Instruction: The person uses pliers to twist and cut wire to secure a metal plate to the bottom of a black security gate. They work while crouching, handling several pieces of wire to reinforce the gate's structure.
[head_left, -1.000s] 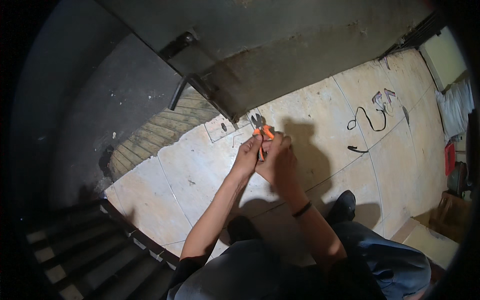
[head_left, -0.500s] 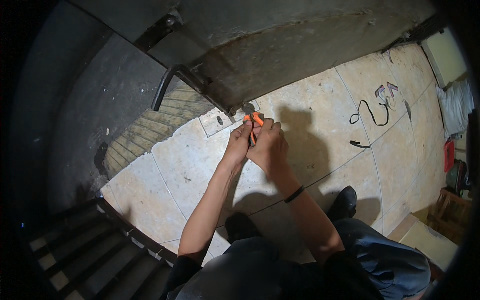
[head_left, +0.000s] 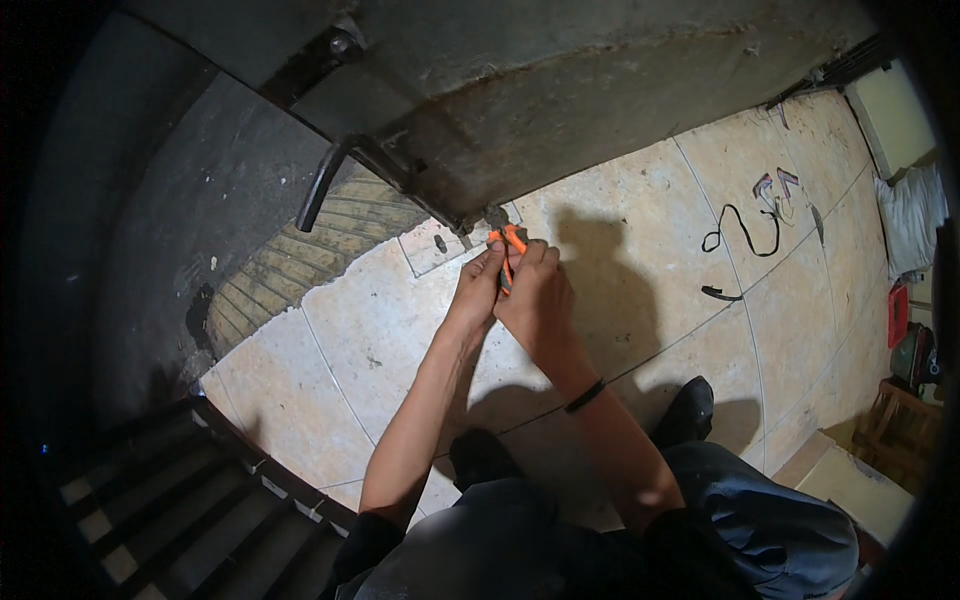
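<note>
Both hands are closed around a small pair of pliers with orange and black handles (head_left: 516,239), low at the bottom corner of a dark metal door (head_left: 560,130). My left hand (head_left: 477,286) pinches the handles from the left side, thumb uppermost. From the right, my right hand (head_left: 538,297) wraps the handles with bent fingers and hides much of them. A small greyish lump shows just past the orange parts, close to the door corner; whether it is the jaws I cannot tell. A dark band circles my right wrist.
A bent dark bar (head_left: 325,180) juts from the door above a ridged ramp (head_left: 310,245). On the tiles to the right lie a black cord (head_left: 735,210), a short black strip (head_left: 720,294) and coloured ribbon-like pieces (head_left: 775,184). A dark slatted grate (head_left: 215,500) fills the lower left.
My hands stay almost in place on the pliers. The bent bar's free end appears slightly lower and farther left.
</note>
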